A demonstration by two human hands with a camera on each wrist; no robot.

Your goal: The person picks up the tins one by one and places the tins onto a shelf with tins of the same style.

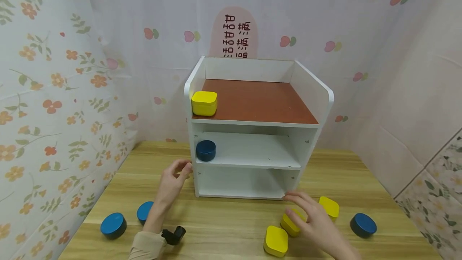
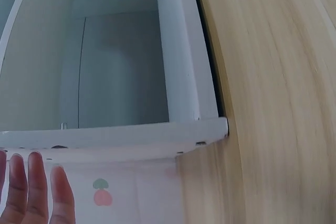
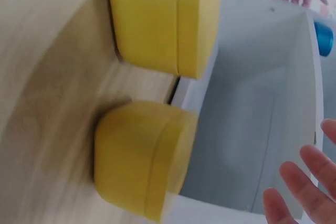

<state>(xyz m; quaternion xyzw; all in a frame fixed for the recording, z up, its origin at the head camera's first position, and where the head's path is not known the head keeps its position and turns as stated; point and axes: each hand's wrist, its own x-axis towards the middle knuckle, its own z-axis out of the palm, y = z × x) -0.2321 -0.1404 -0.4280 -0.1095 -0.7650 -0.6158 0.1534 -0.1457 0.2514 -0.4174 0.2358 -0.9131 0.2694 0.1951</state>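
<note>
Fingers point(image 2: 37, 184) of my left hand point(image 1: 171, 183) stand apart beside the left wall of the white shelf unit point(image 1: 310, 91), though I cannot tell whether they touch it; a yellow box point(image 1: 204, 104) sits at the left end of its top deck, and a dark blue tin point(image 1: 206, 151) on the shelf below. My right hand point(image 1: 314, 216), its fingers spread, is near the unit's lower right corner among three yellow boxes point(image 1: 276, 240) on the counter point(image 1: 213, 228), with one blue tin point(image 1: 363, 225) farther right and two blue tins point(image 1: 113, 226) left of my left forearm point(image 1: 157, 214).
</note>
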